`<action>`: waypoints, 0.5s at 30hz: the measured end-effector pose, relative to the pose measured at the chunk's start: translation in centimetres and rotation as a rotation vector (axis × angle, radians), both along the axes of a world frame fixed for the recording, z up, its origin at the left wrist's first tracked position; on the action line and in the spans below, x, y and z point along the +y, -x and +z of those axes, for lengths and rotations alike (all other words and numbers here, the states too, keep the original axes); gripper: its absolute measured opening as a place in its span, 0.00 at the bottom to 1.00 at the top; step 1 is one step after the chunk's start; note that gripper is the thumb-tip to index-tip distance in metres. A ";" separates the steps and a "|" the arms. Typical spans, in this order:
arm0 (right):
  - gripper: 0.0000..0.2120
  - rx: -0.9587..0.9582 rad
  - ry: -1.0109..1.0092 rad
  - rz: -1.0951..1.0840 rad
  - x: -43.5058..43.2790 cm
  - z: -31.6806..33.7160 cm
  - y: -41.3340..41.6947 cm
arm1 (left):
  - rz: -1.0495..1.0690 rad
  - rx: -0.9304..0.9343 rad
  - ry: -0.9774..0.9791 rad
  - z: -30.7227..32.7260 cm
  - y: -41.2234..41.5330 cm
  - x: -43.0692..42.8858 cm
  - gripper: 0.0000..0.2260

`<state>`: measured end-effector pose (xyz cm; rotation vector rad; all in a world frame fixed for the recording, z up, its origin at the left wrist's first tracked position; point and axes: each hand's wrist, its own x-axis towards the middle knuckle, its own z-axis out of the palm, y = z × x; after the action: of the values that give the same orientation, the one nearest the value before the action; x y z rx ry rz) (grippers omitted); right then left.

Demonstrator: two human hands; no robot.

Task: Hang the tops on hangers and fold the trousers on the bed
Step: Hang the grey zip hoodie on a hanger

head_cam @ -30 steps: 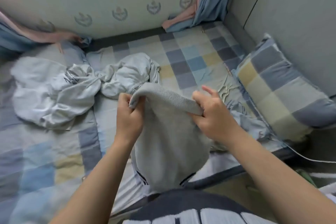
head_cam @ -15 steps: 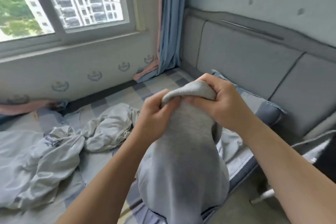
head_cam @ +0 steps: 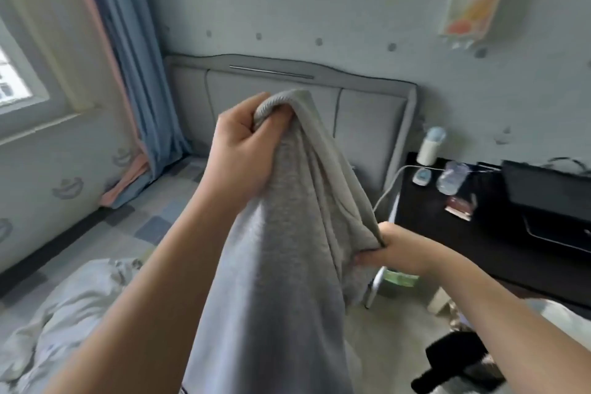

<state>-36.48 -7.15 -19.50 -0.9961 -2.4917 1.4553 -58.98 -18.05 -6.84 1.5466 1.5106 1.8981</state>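
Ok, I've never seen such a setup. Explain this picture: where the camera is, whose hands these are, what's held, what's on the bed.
No machine here: a person works bare-handed, and the one camera sits on their head, looking forward and down. So the arms coming in from below are the wearer's own. The left hand grips the ribbed edge of a grey garment, held up; the right hand pinches a fold lower down its side. Below lies the bed with a checked sheet, and on it, lower left, a crumpled pile of pale clothes. A black bedside table stands to the right.
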 end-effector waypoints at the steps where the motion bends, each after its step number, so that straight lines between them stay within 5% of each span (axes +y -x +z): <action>1: 0.08 0.039 -0.013 -0.059 -0.5 0.1 -1.6 | -0.028 -0.008 0.042 -0.3 -1.2 0.5 0.15; 6: 0.04 0.248 -0.067 -0.277 -4.2 2.9 -10.3 | -0.115 -0.028 0.213 -3.2 -8.1 3.2 0.17; 15: 0.08 0.567 0.221 -0.700 -13.0 9.9 -27.1 | -0.630 0.062 0.460 -8.0 -26.7 4.4 0.10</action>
<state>-9.39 -20.17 -9.63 -1.1220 -1.4146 1.4927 -32.27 -13.70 -14.88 1.6057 1.1698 1.0782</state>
